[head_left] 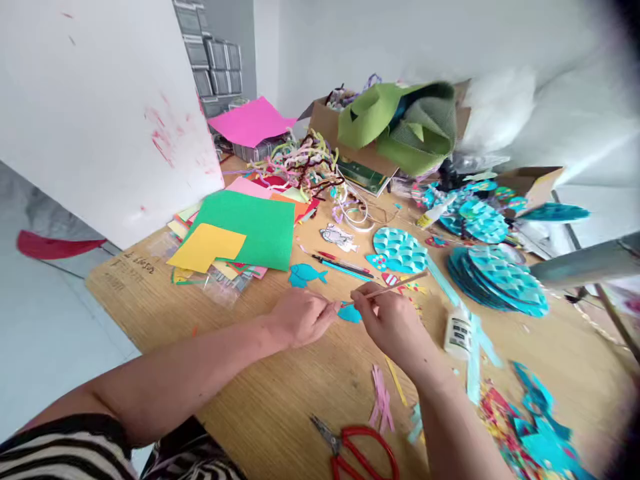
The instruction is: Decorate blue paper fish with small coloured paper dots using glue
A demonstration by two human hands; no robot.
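A small blue felt-like cutout (pixel 350 313), probably fish-shaped, lies on the table between my hands. My left hand (pixel 305 317) rests on the table with its fingers closed at the cutout's left edge, covering part of it. In my right hand (pixel 393 317) is a thin wooden stick (pixel 400 283), pinched between thumb and fingers, its lower tip down at the cutout. Just beyond my left hand lies a blue fish cutout (pixel 306 275) with drawn lines. Pens (pixel 345 265) and a white paper fish (pixel 339 237) are farther back.
Red-handled scissors (pixel 363 453) lie near the front edge. A white glue bottle (pixel 458 333) stands right of my right hand, before stacked blue woven discs (pixel 500 280). Green sheet (pixel 260 227) and yellow sheet (pixel 206 247) lie left; blue scraps (pixel 550 433) lie front right.
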